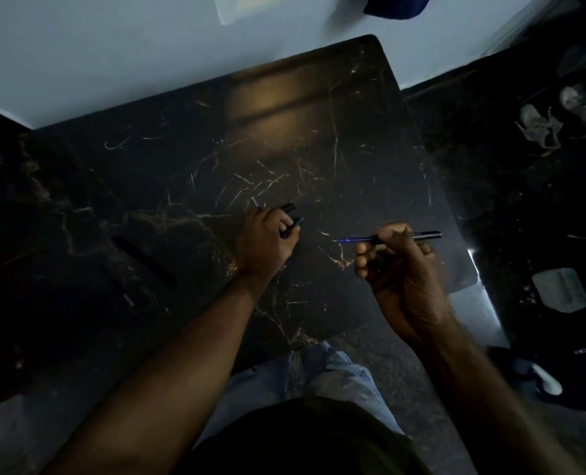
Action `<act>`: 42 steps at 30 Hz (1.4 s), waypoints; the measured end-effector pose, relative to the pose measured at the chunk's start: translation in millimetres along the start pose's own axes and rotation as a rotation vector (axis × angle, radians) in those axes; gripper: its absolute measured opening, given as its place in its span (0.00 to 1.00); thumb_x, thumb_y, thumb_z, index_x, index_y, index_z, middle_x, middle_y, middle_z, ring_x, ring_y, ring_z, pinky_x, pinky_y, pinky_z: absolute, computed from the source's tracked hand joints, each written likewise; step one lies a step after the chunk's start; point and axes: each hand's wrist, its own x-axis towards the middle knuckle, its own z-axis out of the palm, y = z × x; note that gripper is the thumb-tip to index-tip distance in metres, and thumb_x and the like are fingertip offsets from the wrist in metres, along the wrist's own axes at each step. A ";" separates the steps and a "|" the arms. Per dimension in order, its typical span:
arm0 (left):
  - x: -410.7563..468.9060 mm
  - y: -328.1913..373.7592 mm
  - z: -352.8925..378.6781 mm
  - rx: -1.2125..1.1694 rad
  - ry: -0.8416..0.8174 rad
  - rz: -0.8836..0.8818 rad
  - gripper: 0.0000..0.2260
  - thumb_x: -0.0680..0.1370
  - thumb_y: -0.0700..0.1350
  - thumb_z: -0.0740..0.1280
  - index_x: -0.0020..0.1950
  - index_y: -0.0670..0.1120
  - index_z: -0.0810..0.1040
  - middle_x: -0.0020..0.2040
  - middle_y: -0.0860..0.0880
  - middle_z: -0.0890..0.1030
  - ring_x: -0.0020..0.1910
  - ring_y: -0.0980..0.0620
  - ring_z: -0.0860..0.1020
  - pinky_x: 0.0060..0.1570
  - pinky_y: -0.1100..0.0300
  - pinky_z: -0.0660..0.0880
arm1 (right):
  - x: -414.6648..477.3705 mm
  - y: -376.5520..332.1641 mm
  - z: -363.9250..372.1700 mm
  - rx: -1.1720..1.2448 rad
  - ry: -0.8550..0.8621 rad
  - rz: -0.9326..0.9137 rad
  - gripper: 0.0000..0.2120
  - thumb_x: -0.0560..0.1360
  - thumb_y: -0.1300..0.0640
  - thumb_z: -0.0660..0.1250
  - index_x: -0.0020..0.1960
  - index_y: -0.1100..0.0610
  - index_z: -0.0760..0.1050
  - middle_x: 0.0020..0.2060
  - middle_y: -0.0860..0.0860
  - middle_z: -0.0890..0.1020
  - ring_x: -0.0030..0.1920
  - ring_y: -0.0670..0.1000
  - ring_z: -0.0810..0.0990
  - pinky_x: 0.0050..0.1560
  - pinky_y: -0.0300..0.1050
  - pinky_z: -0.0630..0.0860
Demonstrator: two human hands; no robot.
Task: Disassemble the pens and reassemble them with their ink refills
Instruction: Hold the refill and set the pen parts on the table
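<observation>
Dark table [353,132], dim light. Right hand [401,269] pinches a pen [425,235] over its right side, blue refill [353,239] poking out leftward. Left hand [267,241] curls round black parts [288,208] mid-table. Danger: dropped parts could vanish against this surface, and that thin refill may bend if pushed crooked.

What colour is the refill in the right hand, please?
Blue; the refill shows best in the head view.
</observation>
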 end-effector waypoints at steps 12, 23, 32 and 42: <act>1.4 7.6 7.5 0.112 -0.026 -0.130 0.11 0.76 0.55 0.77 0.50 0.52 0.80 0.45 0.52 0.84 0.45 0.52 0.83 0.42 0.53 0.83 | 2.5 -0.3 -10.5 0.013 0.003 0.005 0.06 0.81 0.62 0.63 0.46 0.60 0.77 0.39 0.59 0.83 0.39 0.55 0.81 0.39 0.46 0.79; -2.2 9.6 2.4 0.124 -0.010 -0.119 0.12 0.77 0.55 0.76 0.54 0.51 0.79 0.48 0.51 0.84 0.46 0.53 0.82 0.41 0.59 0.81 | 8.8 -0.6 -11.2 0.016 -0.008 0.005 0.05 0.80 0.63 0.63 0.45 0.60 0.74 0.38 0.60 0.82 0.37 0.56 0.81 0.38 0.47 0.78; -3.2 12.1 2.4 0.113 0.035 -0.111 0.13 0.73 0.53 0.80 0.51 0.51 0.80 0.44 0.51 0.84 0.45 0.50 0.83 0.37 0.61 0.70 | 7.3 -1.5 -13.3 0.018 -0.018 0.010 0.05 0.80 0.63 0.63 0.46 0.60 0.74 0.38 0.59 0.83 0.37 0.56 0.81 0.37 0.46 0.78; -2.5 12.0 -1.2 0.143 -0.024 -0.173 0.11 0.77 0.56 0.76 0.54 0.51 0.82 0.50 0.51 0.85 0.50 0.51 0.83 0.44 0.52 0.82 | 4.6 -3.2 -14.3 0.010 -0.020 0.014 0.06 0.81 0.63 0.62 0.46 0.60 0.74 0.38 0.58 0.83 0.37 0.55 0.81 0.38 0.46 0.78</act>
